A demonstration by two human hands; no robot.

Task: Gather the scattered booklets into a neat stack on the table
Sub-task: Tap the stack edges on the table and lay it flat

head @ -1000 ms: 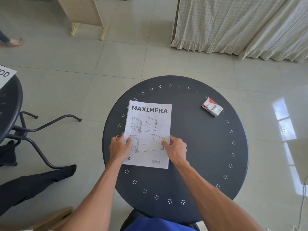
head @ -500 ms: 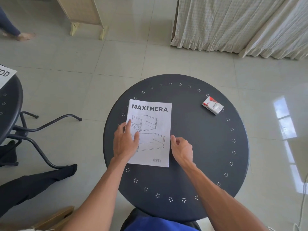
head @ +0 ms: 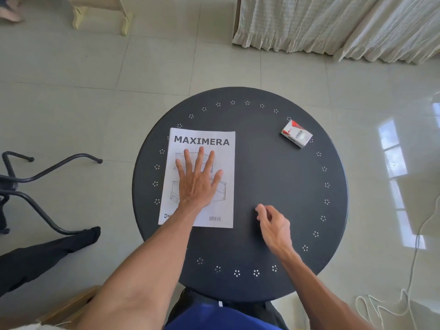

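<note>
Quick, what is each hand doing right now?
Left hand: open, flat on the booklet.
Right hand: loosely curled, holding nothing, over the table.

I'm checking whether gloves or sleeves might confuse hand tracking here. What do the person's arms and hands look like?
Both arms are bare, with no sleeves in view. The left hand and right hand wear no gloves, and no rings, watch or bands show on either. Blue clothing appears at the bottom edge.
</note>
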